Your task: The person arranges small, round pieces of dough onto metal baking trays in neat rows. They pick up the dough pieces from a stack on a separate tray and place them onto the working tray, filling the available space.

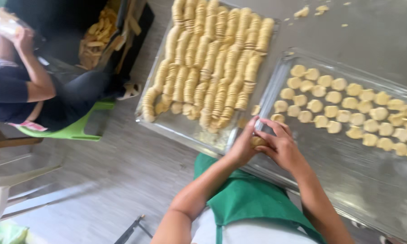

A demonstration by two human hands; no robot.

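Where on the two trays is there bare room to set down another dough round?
The right tray is bare along its near half, between the rows of dough rounds and the near rim. The left tray is crowded with stacked rounds, save a crumb-strewn near corner.

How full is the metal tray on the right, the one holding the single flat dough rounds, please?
Partly full. The right metal tray has pale dough rounds in rows across its far side only; its near side is bare metal.

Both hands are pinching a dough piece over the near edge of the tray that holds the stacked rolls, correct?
Not quite. In the head view, both hands, left hand and right hand, pinch the dough piece over the near edge of the tray with flat rounds, not the tray of stacked rolls.
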